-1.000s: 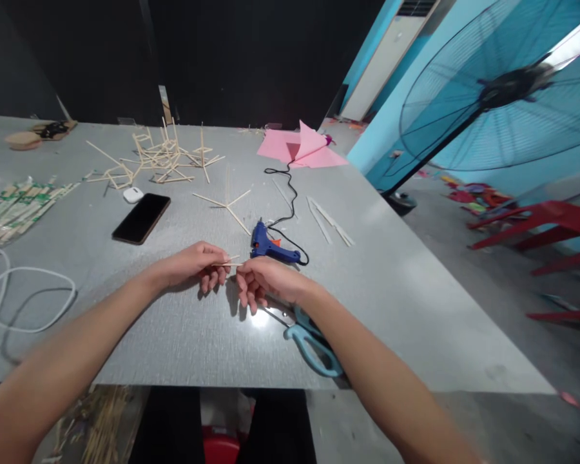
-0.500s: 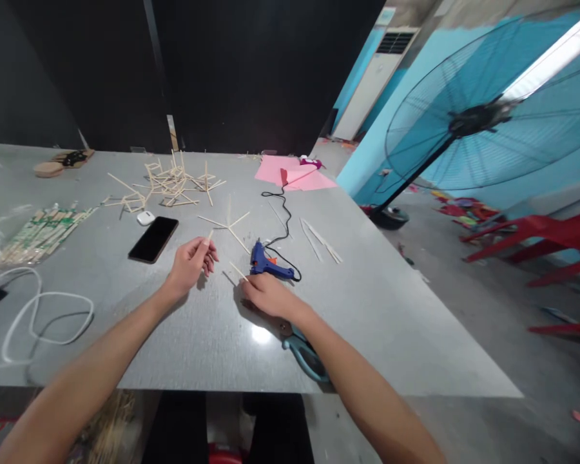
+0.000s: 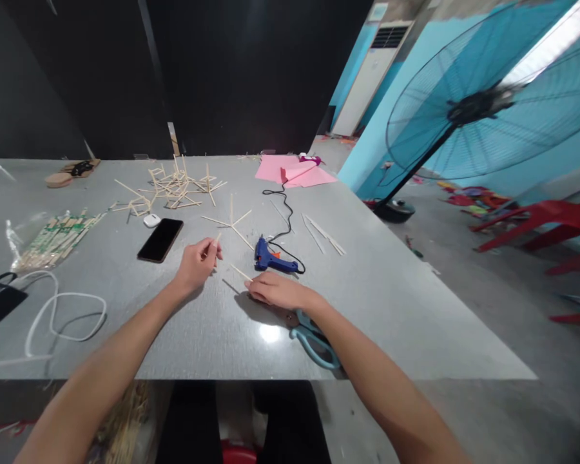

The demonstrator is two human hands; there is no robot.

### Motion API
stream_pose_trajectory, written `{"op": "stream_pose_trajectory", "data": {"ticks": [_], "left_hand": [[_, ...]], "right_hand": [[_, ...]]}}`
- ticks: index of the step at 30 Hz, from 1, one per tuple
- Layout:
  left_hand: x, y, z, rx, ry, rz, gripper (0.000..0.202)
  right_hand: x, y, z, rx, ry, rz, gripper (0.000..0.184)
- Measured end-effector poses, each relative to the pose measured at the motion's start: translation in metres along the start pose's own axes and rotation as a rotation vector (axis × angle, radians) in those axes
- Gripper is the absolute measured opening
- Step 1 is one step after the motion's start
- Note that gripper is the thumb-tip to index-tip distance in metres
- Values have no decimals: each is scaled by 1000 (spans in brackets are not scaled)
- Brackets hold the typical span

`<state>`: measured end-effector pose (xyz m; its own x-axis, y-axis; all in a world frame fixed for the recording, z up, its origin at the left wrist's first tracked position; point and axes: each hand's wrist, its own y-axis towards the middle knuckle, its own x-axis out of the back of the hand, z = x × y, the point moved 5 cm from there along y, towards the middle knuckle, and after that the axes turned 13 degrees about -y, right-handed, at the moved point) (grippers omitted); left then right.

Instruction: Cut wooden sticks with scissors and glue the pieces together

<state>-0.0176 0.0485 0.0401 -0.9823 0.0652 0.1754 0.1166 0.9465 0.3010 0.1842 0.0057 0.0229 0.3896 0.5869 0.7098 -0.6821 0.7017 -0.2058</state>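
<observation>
Closed fingers of my left hand [image 3: 198,263] pinch a thin wooden stick [image 3: 217,239], whose tip points up. My right hand [image 3: 280,290] rests low over the table, gripping another wooden stick [image 3: 240,272] that juts out to the left. Just beyond the right hand lies a blue glue gun [image 3: 275,263] with an orange trigger and a black cord. Light-blue scissors [image 3: 316,347] are partly covered by my right wrist and forearm. Farther up the table, several sticks joined at one point form a small star-shaped frame [image 3: 231,225].
A tangle of joined stick frames [image 3: 174,187] stands at the back. On the left are a phone [image 3: 160,240], a white earbud case [image 3: 151,220], bagged sticks [image 3: 60,240] and a white cable [image 3: 80,295]. Pink paper [image 3: 270,167] and white glue sticks [image 3: 323,233] lie to the right.
The view has shifted slightly, so most table items appear a little to the right. Both hands keep their sticks; the left-hand fingers have curled in more.
</observation>
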Motion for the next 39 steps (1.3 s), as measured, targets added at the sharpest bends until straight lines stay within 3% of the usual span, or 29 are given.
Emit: {"op": "stream_pose_trajectory", "data": {"ticks": [2,4,8,11,15,19,22,27,34,39], "left_hand": [[-8,-5,-8,-50,88,84,29],[-21,-11,-10,-13,75,211,33],[-46,-24,3,292,-206,496,39],[-55,-29,12,464,-428,605,44],[-55,-30,19,527,-576,576,44],[-58,-30,21,538,-607,535,41],[-59,-29,21,538,-627,465,37],[-59,-30,22,550,-657,383,35],[-61,-31,21,540,-668,413,31],[-60,-31,22,542,-652,434,34]], "right_hand": [[-4,-3,3,-1,94,100,51],[-7,-5,5,-4,199,178,50],[-5,-6,2,15,449,232,53],[4,-4,-5,21,532,166,57],[13,2,-16,-12,482,-40,57],[19,5,-22,-4,291,-303,48],[21,7,-24,9,193,-416,45],[17,10,-29,-12,218,-427,46],[10,12,-29,-11,354,-353,46],[12,13,-30,17,284,-380,46]]}}
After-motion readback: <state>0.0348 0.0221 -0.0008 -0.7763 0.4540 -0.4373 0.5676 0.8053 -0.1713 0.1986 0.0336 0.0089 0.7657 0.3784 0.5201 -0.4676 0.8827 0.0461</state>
